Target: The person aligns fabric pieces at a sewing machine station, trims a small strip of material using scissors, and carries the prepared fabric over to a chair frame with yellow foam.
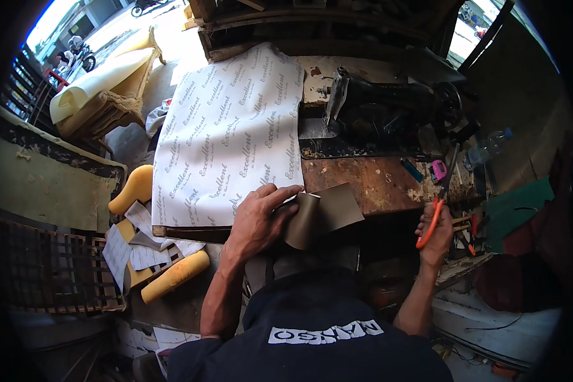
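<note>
My left hand (264, 216) is closed on the upper edge of a curled olive-brown leatherette piece (307, 223), thumb and fingers pinching it. The piece hangs over the near edge of the worktable, with a flat flap (339, 205) spreading to the right. Under and beyond that hand lies a large white sheet (229, 127) with grey print, draped over the left part of the table. To the right, my right hand (436, 235) grips scissors (430, 228) by their orange handles, the dark blades pointing away from me. The scissors are apart from the brown piece.
A black sewing machine (395, 102) stands on the worn wooden tabletop (356, 181). Right of it are a small pink object (438, 170), a teal one (410, 169) and a clear plastic bottle (490, 149). Yellow foam pieces (175, 277) lie at the lower left.
</note>
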